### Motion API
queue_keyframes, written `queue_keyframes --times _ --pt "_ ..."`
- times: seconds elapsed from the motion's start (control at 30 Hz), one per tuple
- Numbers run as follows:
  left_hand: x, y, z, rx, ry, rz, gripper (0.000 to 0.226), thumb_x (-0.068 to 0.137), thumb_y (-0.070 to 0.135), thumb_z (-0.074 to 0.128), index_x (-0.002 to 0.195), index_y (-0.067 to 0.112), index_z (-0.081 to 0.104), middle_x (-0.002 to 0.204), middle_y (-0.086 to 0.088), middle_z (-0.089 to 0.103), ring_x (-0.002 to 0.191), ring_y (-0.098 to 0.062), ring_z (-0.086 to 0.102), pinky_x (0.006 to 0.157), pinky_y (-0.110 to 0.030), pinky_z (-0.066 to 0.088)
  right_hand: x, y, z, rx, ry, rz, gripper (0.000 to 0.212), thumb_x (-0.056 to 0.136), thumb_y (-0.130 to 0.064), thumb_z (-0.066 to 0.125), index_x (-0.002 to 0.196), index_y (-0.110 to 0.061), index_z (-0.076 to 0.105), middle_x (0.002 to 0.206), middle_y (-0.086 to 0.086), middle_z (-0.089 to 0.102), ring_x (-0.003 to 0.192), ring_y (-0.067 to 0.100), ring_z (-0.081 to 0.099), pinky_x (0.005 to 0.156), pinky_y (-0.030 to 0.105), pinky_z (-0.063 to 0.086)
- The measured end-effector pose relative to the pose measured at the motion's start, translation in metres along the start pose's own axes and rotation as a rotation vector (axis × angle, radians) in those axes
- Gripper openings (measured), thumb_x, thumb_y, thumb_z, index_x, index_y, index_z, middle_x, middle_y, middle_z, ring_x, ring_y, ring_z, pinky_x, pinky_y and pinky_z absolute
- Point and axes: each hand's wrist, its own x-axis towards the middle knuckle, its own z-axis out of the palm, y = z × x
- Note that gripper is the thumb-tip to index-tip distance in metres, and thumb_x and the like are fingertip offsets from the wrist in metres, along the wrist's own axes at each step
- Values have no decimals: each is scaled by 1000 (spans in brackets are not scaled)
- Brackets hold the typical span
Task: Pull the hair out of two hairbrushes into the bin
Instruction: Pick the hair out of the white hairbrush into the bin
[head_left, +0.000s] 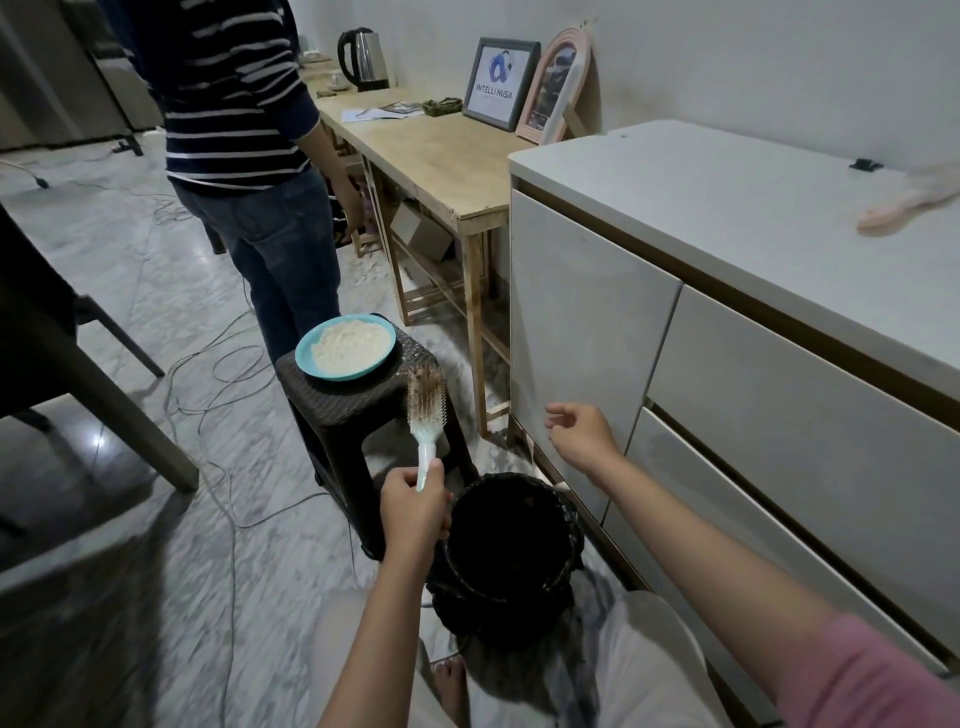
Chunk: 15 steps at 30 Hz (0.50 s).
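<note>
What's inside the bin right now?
The bin stands open on the floor beside the stool. Its inside is almost black: only a faint brownish speck shows near the far rim, perhaps hair. The bottom is lost in shadow, so I cannot tell what else lies there.

A pale hairbrush (427, 410) clogged with hair is gripped by its handle in the left hand (413, 512), beside a black bin (511, 545). The right hand (582, 434) is held loosely curled above it.
</note>
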Motion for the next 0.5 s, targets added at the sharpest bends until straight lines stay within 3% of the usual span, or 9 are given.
queue_keyframes --times 0.2,0.37,0.5 --pt "-11 -1 9 61 -117 14 27 95 29 55 85 4 49 58 -6 56 37 -13 44 36 -22 34 -1 -16 5 190 47 -59 20 85 -13 64 105 -13 65 97 5 66 98 26 66 91 35 52" --pt "-22 -3 18 90 -231 34 23 94 28 56 89 6 50 59 -6 57 34 -14 42 37 -22 32 -7 -36 14 324 -40 -34 41 81 -22 72 117 -8 59 107 7 65 97 23 66 66 26 52" --pt "-26 -3 19 89 -255 42 22 95 28 55 89 7 49 59 -5 57 33 -12 42 35 -21 30 -11 -42 18 408 26 43 9 80 -6 72 87 -7 66 77 10 67 64 18 64 57 26 58"
